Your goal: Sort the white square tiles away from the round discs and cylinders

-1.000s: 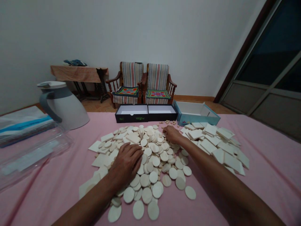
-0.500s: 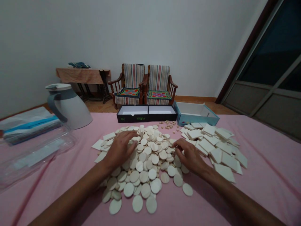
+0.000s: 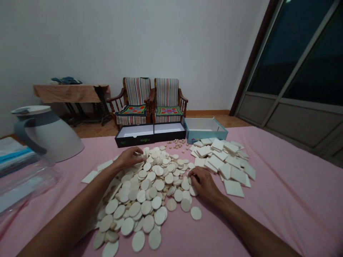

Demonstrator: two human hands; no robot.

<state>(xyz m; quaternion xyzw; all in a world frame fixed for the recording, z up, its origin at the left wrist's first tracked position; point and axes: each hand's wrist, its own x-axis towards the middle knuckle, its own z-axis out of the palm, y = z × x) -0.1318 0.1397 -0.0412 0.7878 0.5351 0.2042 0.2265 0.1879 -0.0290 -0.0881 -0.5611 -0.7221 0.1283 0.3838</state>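
Note:
A heap of pale round wooden discs (image 3: 146, 207) spreads over the pink cloth in front of me, with small wooden cubes among them. At the heap's far left side, my left hand (image 3: 130, 157) has its fingers curled in; whatever they grip is hidden. My right hand (image 3: 204, 182) is at the heap's right edge, fingers bent and thumb close to them, touching discs. What lies between those fingertips is not clear. To the right of this hand is a pile of square wooden tiles (image 3: 233, 162). A few more square tiles (image 3: 90, 176) lie beyond my left forearm.
Behind the heap stand a black open box (image 3: 136, 140) in two parts and a light blue open box (image 3: 206, 135). Small wooden cubes (image 3: 177, 143) lie before them. A grey-white jug (image 3: 53, 135) and a clear plastic tray (image 3: 29, 187) are at left on the pink cloth (image 3: 278, 185).
The view has turned to the right, so everything sits further left. My left hand has moved off the heap's top to its far left side, fingers more curled. My right hand remains at the right edge.

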